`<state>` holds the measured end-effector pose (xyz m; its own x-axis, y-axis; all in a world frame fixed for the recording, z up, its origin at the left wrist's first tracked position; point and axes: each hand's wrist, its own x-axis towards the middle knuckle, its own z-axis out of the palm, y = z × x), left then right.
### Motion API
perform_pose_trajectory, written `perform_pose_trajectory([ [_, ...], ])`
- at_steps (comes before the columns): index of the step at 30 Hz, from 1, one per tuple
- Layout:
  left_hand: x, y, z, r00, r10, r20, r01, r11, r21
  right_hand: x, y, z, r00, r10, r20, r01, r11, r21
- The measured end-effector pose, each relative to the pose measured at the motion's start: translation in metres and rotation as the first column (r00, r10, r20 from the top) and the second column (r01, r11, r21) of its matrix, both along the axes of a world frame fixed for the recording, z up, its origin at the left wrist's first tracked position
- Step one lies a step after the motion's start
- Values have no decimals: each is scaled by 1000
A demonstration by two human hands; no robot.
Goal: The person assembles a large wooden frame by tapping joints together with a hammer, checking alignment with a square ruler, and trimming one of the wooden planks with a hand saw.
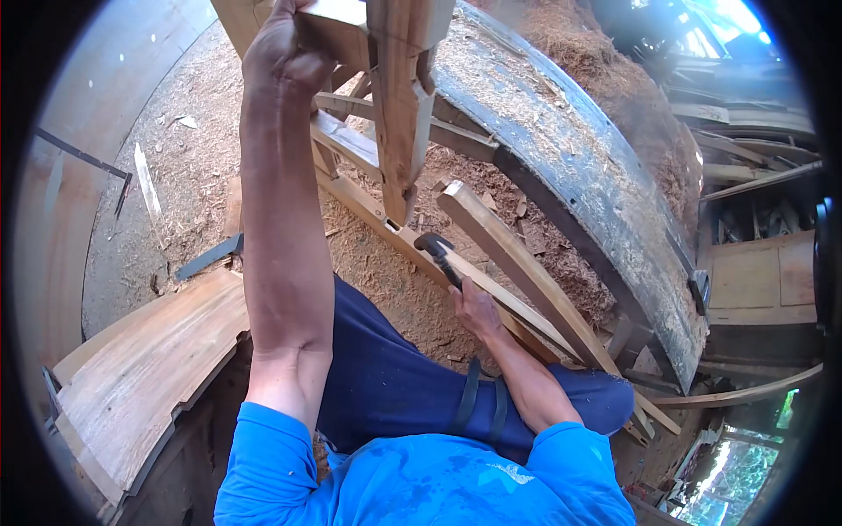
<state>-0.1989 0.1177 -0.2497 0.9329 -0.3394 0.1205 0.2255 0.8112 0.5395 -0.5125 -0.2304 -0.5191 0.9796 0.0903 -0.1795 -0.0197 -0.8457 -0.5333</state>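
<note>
My left hand [285, 46] is raised at the top of the view, closed on a wooden frame [399, 96] of joined, light-brown pieces. Its fingers are partly hidden by the wood and the picture's edge. The frame's upright ends just above a slot in a long wooden rail [361, 203] lying slantwise below it; whether the two touch, I cannot tell. My right hand [478, 311] is closed round the dark handle of a hammer [433, 247]. The hammer's head lies over the rail, a little right of the slot. Beside it runs a thick loose beam [517, 259].
A large sawdust-covered work table [570, 167] curves along the right. At the lower left stands a wooden bench top [158, 368], with a handsaw [209, 257] by its far end. Shavings cover the ground. Stacked boards [754, 153] fill the far right.
</note>
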Motion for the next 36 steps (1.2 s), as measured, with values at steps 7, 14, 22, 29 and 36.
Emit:
perform_pose_trajectory([
  [7,-62,-53,72,849,528,-17,-527,845,-95,11,-1,28,982,-49,-182,39,998,-56],
  [14,-78,-123,148,790,602,117,-613,777,141,-33,-6,139,959,117,-258,-101,992,76],
  [22,-60,-247,180,819,530,220,-565,676,473,-93,-38,205,935,-7,356,-143,909,393],
  [29,-9,-354,123,909,403,107,-389,726,567,-53,-49,199,827,-422,371,-247,321,914],
  [36,-26,-428,90,863,499,-76,-291,615,733,-70,-60,184,741,-638,211,138,452,881],
])
